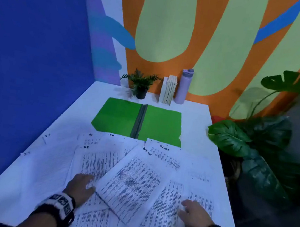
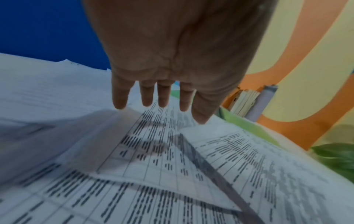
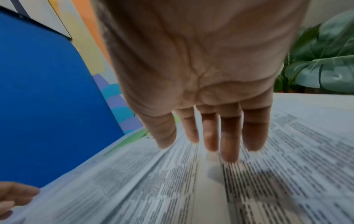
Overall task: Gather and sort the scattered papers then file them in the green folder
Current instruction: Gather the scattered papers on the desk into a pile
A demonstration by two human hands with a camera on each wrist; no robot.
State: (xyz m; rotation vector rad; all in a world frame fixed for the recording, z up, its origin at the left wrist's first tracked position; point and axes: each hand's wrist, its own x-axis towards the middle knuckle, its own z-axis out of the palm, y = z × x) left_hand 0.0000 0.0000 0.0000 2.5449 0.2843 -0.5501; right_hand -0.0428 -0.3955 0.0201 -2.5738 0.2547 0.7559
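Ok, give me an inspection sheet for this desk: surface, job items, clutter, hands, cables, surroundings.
Surface: white table, its near half covered in sheets.
Job's things: green folder lies open and flat, nothing filed in it; printed papers overlap in a loose spread, some headed HR, others Task List; one sheet covers the folder's near edge.
Clutter: small potted plant, upright books and lilac bottle along the far edge.
Grippers: left hand and right hand, fingers straight, over the papers; neither grips a sheet.
Cables: nothing seen.
Surroundings: blue panel on the left, painted wall behind, large leafy plant on the right.
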